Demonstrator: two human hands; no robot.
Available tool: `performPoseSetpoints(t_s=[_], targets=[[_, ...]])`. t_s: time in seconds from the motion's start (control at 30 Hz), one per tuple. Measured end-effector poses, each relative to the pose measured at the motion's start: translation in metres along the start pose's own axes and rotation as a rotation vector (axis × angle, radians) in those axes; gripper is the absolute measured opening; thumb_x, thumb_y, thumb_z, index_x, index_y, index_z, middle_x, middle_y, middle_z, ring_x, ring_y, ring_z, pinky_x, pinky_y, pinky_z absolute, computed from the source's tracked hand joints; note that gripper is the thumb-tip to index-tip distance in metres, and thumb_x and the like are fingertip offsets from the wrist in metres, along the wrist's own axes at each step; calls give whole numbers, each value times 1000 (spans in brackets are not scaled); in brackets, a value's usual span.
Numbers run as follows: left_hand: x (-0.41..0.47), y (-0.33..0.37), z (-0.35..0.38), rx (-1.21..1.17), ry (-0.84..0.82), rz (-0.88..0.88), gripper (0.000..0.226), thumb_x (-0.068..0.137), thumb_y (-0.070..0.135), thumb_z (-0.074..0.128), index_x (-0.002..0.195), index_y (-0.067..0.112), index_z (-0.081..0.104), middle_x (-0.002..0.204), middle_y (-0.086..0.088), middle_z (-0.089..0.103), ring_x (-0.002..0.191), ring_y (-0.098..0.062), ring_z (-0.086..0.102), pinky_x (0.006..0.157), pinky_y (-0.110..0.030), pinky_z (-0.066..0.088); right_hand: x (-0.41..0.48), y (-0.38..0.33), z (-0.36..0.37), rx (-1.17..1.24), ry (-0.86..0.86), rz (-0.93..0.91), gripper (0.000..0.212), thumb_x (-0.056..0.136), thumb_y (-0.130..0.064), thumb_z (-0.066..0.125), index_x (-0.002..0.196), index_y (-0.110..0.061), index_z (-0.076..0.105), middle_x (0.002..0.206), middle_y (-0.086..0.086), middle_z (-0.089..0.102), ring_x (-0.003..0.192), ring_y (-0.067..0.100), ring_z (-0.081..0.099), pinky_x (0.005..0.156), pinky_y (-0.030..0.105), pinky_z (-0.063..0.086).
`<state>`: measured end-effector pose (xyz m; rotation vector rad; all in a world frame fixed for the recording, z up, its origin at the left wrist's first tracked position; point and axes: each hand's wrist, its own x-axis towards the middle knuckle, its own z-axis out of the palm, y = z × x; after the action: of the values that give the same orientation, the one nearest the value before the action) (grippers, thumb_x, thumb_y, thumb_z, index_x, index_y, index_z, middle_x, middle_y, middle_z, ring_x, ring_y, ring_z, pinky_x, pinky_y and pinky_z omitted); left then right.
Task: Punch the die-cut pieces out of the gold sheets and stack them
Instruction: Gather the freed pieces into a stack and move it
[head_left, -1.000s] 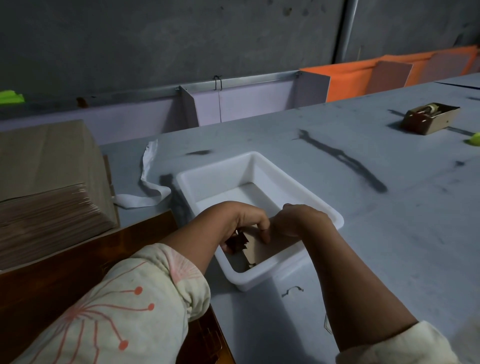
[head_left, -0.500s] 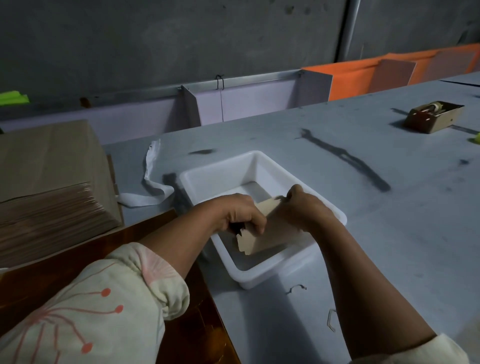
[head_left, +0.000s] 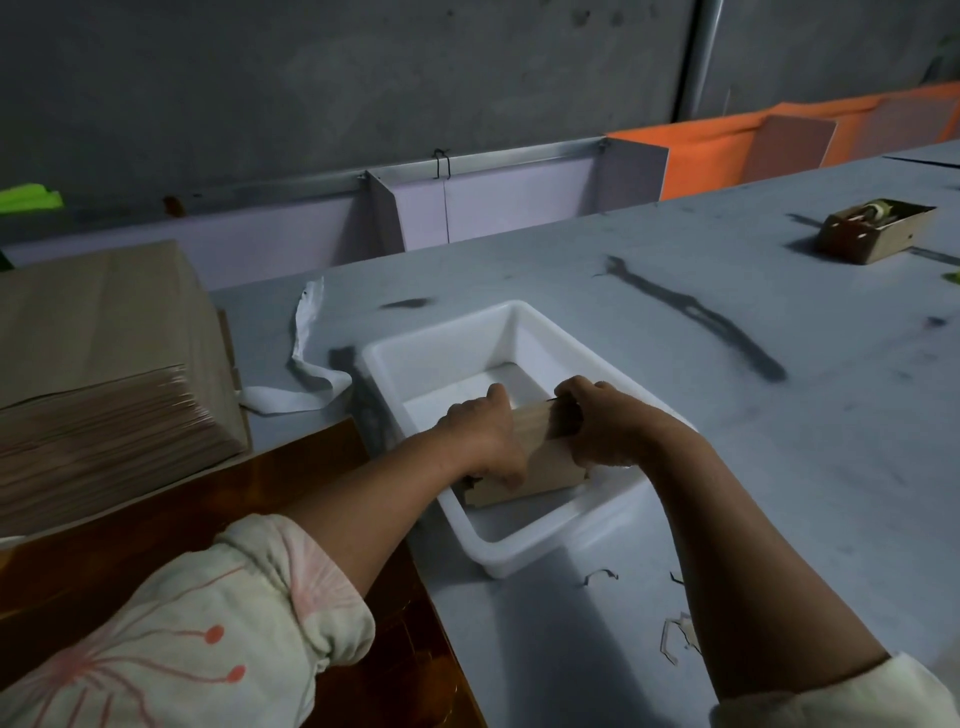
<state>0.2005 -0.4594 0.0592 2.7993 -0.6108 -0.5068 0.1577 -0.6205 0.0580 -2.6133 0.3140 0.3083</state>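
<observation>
2 ends of a tan bundle of die-cut pieces (head_left: 543, 465) are gripped inside the white plastic tub (head_left: 457, 358): left hand (head_left: 485, 441) curled round one, right hand (head_left: 602, 426) round the other. The tub sits on a scuffed grey table (head_left: 779, 441); left of the tub lies a thick stack of card sheets (head_left: 104, 415), far right a small cardboard box (head_left: 878, 231).

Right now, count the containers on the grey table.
2: a white tub in the middle and a small brown box at the far right. More may lie outside view.
</observation>
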Motion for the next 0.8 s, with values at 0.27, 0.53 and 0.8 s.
performPoseSetpoints(t_s=[0.27,0.53,0.8], targets=[[0,13,5,349,239,226,74,66,51,77,122,19,40,121,-7,50,112,-30,45,85,-41,38,1,1,0,34,-13,-42,49,74,-4,62,115,-28,49,114,1,52,97,24,57,76,36,54],[8,17,2,236,95,201,58,71,40,78,104,20,34,98,1,48,88,-23,52,65,-32,36,6,11,-14,877,94,60,43,95,-14,54,138,-16,53,136,13,57,128,31,52,109,46,43],[9,17,6,248,122,185,62,67,42,79,105,21,35,97,1,47,84,-22,51,60,-31,34,13,7,-14,1052,-43,169,66,101,-58,32,146,-10,43,150,15,43,139,28,40,114,38,32]])
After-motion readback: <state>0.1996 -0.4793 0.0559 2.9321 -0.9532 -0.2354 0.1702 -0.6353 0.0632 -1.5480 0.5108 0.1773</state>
